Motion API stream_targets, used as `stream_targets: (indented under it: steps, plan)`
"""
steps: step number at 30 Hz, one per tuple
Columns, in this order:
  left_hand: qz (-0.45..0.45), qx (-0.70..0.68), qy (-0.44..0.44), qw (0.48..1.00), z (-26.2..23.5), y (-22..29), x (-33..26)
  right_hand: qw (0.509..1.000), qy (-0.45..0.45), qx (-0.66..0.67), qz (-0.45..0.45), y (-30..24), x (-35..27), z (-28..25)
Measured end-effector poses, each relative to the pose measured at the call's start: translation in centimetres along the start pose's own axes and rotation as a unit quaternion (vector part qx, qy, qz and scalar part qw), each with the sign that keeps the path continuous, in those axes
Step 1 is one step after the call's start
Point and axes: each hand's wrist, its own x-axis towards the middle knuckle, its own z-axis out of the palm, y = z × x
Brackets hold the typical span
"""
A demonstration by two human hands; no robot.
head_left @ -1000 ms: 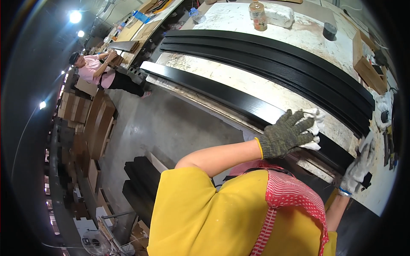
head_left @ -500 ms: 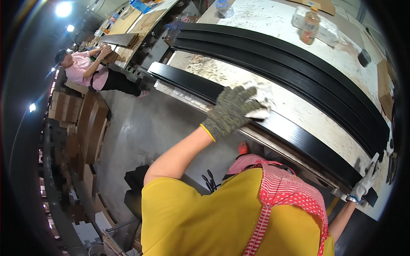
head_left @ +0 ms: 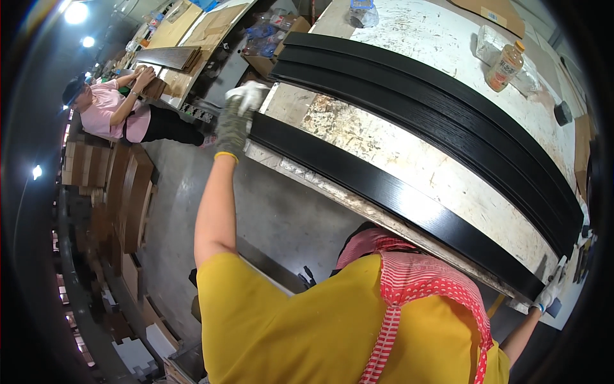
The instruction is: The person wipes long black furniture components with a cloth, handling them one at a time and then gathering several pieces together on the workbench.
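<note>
Under my chin I see yellow shirt (head_left: 288, 326) and red-white checked apron strap (head_left: 409, 301). Compared w/ half sec ago, my left hand (head_left: 235, 118) moved from middle of long black board (head_left: 384, 189) out to its far left end; arm is now stretched full. Left hand, in grey knit glove, presses a white cloth (head_left: 249, 95) on that end, fingers curled around cloth. My right hand (head_left: 550, 296), white glove, is at same place as before: at right end of board, fingers closed on the end edge.

Board lies along near edge of worn, scratched white workbench (head_left: 416, 160), approx. parallel to it. Further on bench is a stack of more black boards (head_left: 441, 109), apart from mine.

Behind the stack: a plastic bottle w/ orange cap (head_left: 505, 64), upright, brownish liquid inside, and a clear plastic bag (head_left: 489, 45) touching it, content not clear. Floor is grey concrete (head_left: 275, 211). At far left another person in pink shirt (head_left: 109, 109) leans on other table w/ wood panels (head_left: 167, 56). Cardboard boxes (head_left: 115, 192) stand along left wall.
</note>
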Motion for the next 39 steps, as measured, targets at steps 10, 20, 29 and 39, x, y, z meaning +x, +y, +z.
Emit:
stream_targets:
  steps: [10, 20, 29, 39]
  plan:
    - [-0.081, 0.186, 0.089, 0.975, -6.6, 3.8, 1.0, 0.991, -0.035, 0.06, 0.115, -1.4, -0.3, -0.6]
    - [-0.311, 0.076, -0.089, 0.943, -12.7, 4.0, -1.0, 0.998, -0.033, 0.054, -0.003, 3.9, 0.5, -1.4]
    - [-0.024, -0.064, 0.032, 0.997, -5.5, 13.9, 1.0, 0.919, 0.003, -0.282, -0.275, 3.0, -0.2, -1.6]
    - [0.101, -0.331, 0.039, 0.937, -11.2, 44.7, -2.5, 0.957, 0.051, -0.11, -0.265, -5.2, -3.2, -0.2]
